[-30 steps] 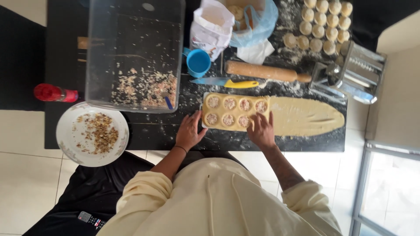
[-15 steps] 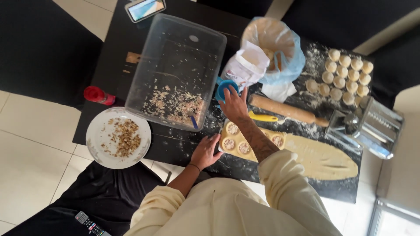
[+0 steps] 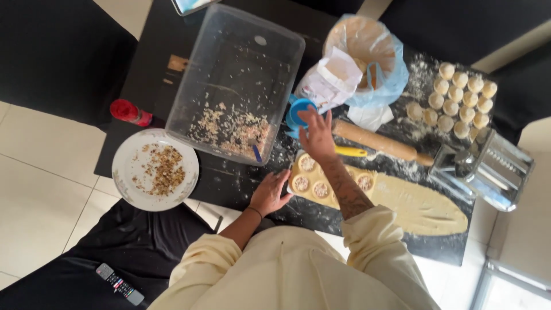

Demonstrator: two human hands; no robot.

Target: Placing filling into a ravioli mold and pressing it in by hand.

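While the left hand (image 3: 270,192) lies open and flat at the near edge of the filled dough tray (image 3: 332,183), seemingly to steady it, the right hand (image 3: 314,133) hovers beyond it, fingers spread and empty, by the blue cup (image 3: 299,112). Farther off, the flour bag (image 3: 332,85) hides part of the blue plastic bag (image 3: 376,63).
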